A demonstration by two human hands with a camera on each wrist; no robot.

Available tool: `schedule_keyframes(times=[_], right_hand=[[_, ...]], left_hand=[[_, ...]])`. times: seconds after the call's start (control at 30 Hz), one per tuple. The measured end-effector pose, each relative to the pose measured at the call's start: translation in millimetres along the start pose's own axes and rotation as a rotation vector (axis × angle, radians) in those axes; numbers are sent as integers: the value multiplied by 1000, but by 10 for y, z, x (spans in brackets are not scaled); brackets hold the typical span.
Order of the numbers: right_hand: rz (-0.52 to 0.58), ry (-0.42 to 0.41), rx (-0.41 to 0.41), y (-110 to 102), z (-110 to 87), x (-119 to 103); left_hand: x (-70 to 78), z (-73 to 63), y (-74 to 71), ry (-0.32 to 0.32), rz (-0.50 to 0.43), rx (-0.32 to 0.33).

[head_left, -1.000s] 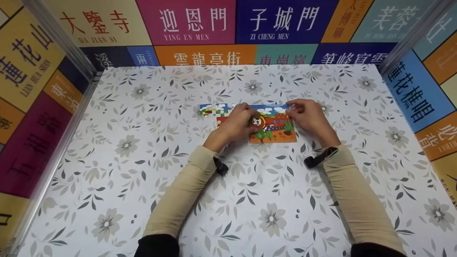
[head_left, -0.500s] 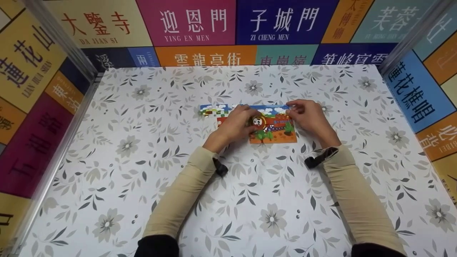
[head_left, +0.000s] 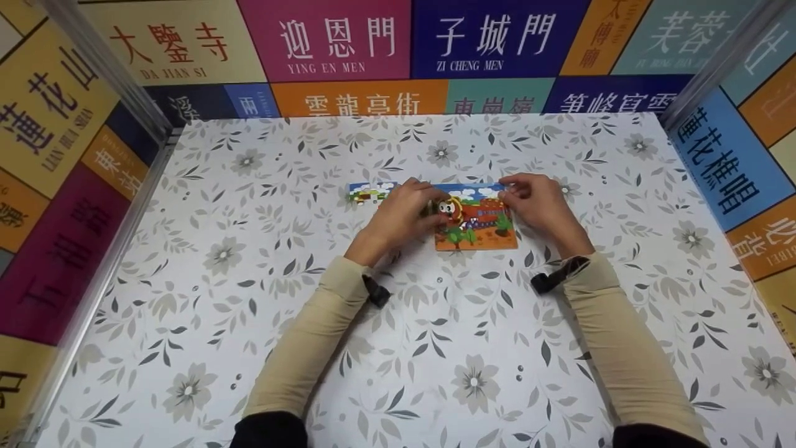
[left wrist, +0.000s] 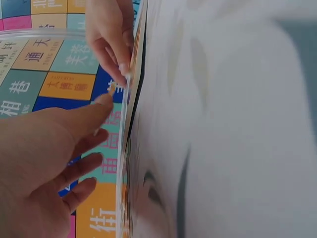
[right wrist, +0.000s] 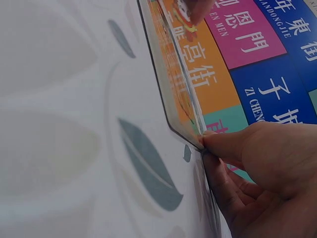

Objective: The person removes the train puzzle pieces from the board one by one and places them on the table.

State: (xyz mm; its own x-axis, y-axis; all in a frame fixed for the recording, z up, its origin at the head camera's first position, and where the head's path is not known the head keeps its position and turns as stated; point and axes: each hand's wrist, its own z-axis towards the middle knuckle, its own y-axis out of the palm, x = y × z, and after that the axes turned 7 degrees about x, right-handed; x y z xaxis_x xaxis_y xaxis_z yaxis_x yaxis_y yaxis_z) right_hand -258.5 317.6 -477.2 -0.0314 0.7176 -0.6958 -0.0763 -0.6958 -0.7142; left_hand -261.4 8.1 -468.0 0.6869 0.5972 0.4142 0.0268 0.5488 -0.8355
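Observation:
A colourful jigsaw puzzle (head_left: 479,239) with a red cartoon train and orange ground lies flat on the table. My left hand (head_left: 401,214) is over its left part, pinching a puzzle piece (head_left: 449,208) with the train's face on it between thumb and fingertips. In the right wrist view that puzzle piece (right wrist: 182,12) is clear of the puzzle surface. At the upper right corner, my right hand (head_left: 538,199) pinches the puzzle's edge between thumb and index finger. Part of the picture's left side is hidden behind my left hand.
More puzzle with sky and clouds (head_left: 371,191) shows left of my left hand. A white cloth with grey flowers (head_left: 249,348) covers the table. Coloured panels with lettering (head_left: 348,37) stand along the back and both sides.
My left hand has shifted slightly left, and the face piece has moved left and tilted with it. The right hand stays at the corner.

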Motion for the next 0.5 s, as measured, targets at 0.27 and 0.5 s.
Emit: schedule_keyframes(times=[0.27,0.5], right_hand=[[-2,-16,17,14,-6,11],[-13,-1,10,17,-1,2]], left_hand=[[-141,-88,-149,-56,-61,73],[-308,-221,-291,-96,-87,134]])
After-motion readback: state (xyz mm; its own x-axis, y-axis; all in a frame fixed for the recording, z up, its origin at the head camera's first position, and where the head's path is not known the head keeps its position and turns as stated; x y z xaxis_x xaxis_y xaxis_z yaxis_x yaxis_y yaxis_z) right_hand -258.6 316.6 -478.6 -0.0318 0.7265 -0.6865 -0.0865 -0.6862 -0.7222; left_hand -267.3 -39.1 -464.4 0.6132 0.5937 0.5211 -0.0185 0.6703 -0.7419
